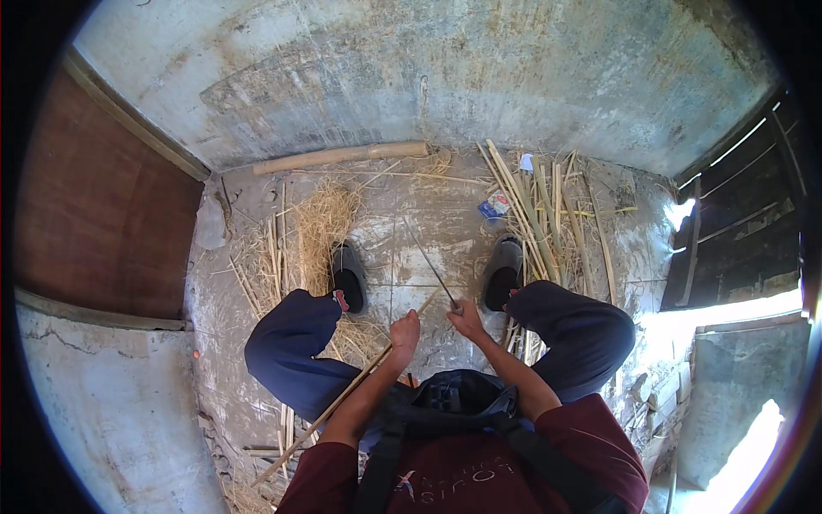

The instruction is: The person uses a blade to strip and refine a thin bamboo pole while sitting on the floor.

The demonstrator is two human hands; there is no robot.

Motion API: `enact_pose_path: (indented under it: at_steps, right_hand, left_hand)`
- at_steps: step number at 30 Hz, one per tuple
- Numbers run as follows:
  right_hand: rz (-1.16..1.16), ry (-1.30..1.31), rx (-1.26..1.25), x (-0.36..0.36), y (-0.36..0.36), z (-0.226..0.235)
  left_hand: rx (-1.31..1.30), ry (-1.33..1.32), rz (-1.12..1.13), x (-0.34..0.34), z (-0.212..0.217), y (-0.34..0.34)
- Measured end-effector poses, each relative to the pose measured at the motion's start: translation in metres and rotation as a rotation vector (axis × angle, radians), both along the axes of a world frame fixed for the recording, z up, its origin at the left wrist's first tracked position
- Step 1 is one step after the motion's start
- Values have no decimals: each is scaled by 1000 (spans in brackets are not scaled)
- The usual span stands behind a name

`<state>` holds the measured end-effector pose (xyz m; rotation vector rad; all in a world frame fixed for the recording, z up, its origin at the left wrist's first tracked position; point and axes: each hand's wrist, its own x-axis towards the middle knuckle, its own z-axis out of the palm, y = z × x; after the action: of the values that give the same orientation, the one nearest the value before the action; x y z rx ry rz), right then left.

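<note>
My left hand [405, 334] is closed around a long, thin bamboo strip [325, 415]. The strip slants from just past my fingers back under my left forearm to the lower left. Close beside it, my right hand [465, 319] grips the handle of a long, narrow-bladed knife [428, 259], its blade pointing away and slightly left. The strip's far tip lies near the base of the blade; I cannot tell whether they touch. Both hands are between my bent knees, above the floor.
Pale shavings [325, 214] are heaped by my left shoe [348, 278]. Split bamboo strips [548, 214] lie beyond my right shoe [503, 272], next to a blue-and-white packet [494, 205]. A bamboo pole [342, 156] rests along the far wall [479, 86]. A brown panel [103, 206] stands left.
</note>
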<state>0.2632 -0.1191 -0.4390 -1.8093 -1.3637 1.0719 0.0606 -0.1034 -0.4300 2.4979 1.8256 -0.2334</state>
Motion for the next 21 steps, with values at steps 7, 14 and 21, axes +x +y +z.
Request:
enact_pose_path:
  at_steps: [7,14,21]
  right_hand:
    - [215,-342,-507,37,-51,-53]
    - [-24,-32,-3,-6,5,14]
    - [538,-597,-63,66,-40,-88]
  left_hand:
    - [-26,-43,42,-5,-11,-9]
    - [-12,-37,45,-8,-11,-1]
    - [-6,-74,-21,24,2,7]
